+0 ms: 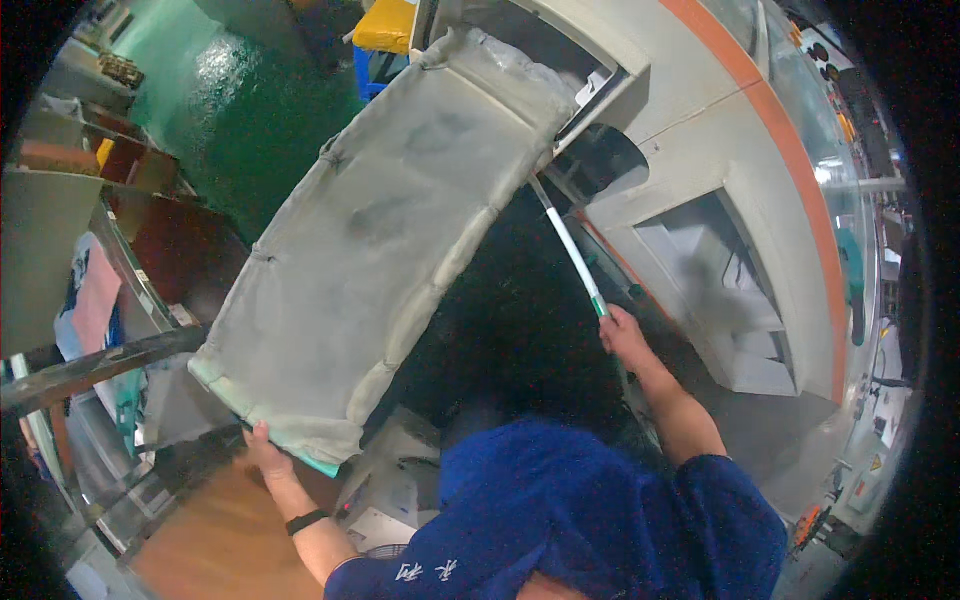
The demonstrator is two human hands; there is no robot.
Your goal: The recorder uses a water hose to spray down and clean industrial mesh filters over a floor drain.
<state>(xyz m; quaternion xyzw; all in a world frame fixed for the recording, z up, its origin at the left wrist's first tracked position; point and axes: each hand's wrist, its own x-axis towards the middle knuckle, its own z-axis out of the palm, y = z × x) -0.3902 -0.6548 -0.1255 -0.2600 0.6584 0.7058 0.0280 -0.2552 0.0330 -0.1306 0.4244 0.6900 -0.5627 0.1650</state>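
Note:
A long frame covered in grey, dusty-looking cloth (365, 220) slants across the middle, its edges gathered and padded. Its far end rests at an opening in the machine. My left hand (266, 452) grips the near end at the lower left, beside a bit of green edge (322, 464); the fingers under it are hidden. Closed around a white rod (568, 243) with a green band is my right hand (625, 335). The rod's upper end reaches up to the right edge of the cloth-covered frame, close to the machine, where its tip is partly hidden.
A large cream machine (690, 110) with an orange stripe curves along the right, with a recessed opening (715, 280) holding white parts. A yellow-topped blue stool (384, 28) stands beyond. At the left are a dark metal bar (110, 368) and brown boxes (185, 240). The floor (215, 110) is green.

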